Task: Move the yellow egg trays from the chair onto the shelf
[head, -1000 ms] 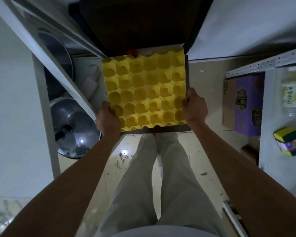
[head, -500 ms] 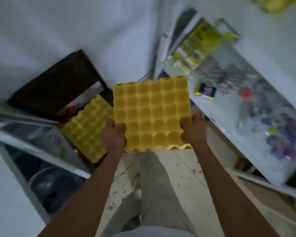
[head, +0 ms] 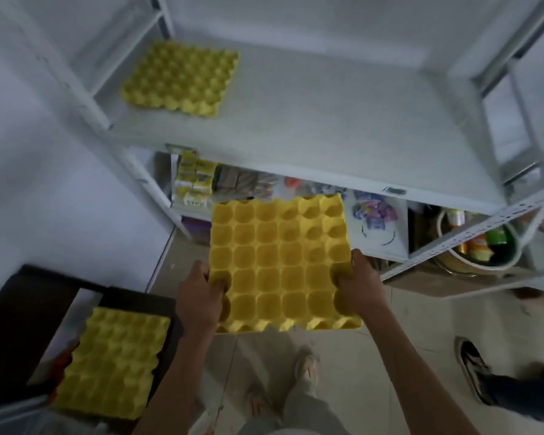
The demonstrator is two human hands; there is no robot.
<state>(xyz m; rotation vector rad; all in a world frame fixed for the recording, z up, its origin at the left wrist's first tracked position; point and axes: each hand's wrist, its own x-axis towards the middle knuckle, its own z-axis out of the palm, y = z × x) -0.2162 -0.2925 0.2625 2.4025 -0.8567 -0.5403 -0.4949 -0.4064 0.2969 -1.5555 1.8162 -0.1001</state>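
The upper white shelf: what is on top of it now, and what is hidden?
One yellow egg tray lies at the far left of the upper white shelf; the remaining board looks bare. The held tray covers nothing there.

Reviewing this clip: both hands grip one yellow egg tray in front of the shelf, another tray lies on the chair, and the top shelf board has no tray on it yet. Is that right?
Not quite. The head view shows one yellow tray already lying at the back left of the shelf board. The rest holds: the left hand and right hand grip the held tray, and another tray lies on the chair.
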